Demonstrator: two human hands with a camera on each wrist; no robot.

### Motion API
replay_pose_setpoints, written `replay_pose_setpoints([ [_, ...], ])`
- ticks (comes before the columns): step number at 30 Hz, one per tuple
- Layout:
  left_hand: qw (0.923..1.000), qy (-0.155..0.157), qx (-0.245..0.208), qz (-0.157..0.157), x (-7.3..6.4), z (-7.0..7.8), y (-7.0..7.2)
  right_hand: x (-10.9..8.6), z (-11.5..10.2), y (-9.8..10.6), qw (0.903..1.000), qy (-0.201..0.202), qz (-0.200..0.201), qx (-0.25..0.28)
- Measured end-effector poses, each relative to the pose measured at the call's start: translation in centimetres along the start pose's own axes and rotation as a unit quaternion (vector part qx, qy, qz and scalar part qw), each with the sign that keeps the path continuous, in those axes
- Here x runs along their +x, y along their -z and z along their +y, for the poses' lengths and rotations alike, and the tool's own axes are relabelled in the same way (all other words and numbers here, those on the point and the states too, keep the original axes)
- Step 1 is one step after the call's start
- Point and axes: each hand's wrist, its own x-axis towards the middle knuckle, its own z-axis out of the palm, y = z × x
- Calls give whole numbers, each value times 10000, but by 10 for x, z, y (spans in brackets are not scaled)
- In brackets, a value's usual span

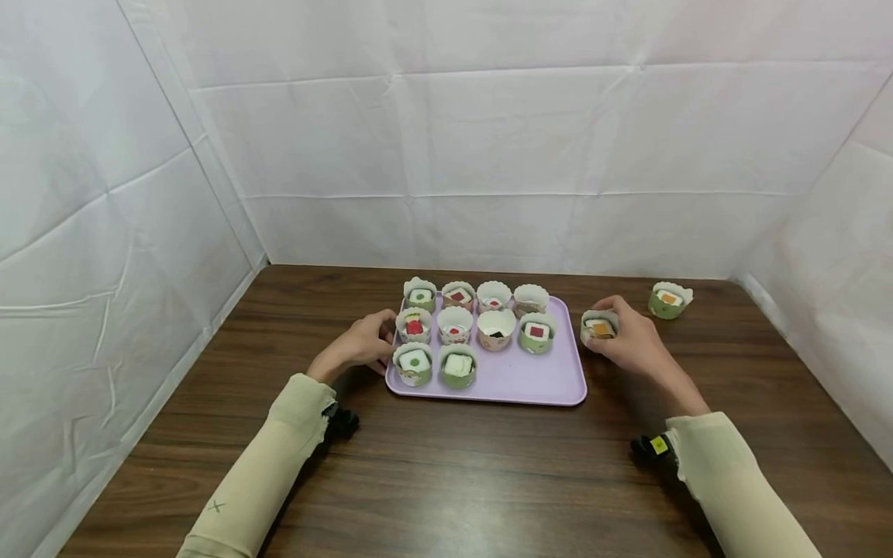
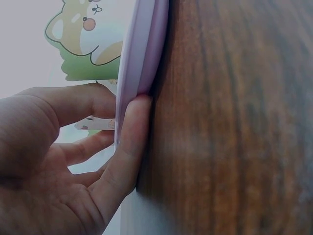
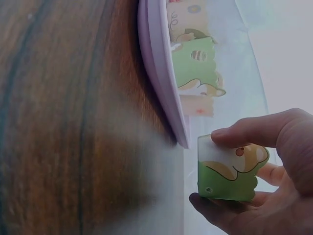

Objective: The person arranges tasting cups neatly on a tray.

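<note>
My right hand (image 1: pixel 631 339) pinches a green paper baking cup (image 1: pixel 600 325) just right of the tray. Inside this cup sits a white block with an orange top; a cartoon animal decorates its side in the right wrist view. A purple tray (image 1: pixel 523 380) carries several paper cups in rows, most holding small white pieces with green or red marks. At the tray's left edge, my left hand (image 1: pixel 363 341) grips the rim, its fingers (image 2: pixel 134 122) on both sides of it in the left wrist view.
Another green cup (image 1: pixel 667 300) with an orange-topped piece stands at the back right of the brown wooden table (image 1: pixel 446 480). White cloth walls (image 1: pixel 488 155) enclose the table's back and sides. The tray's front right part shows bare purple surface.
</note>
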Motion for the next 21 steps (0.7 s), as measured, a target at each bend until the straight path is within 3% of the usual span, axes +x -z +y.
replay_pose_setpoints([
  [7, 10000, 0, 18, 53, 0, 1, 0, -2, -8, 0, 9990, 296, -210, -243],
  [21, 10000, 57, 68, 38, 2, -1, -1, -8, -30, -2, 9965, 548, -588, -211],
])
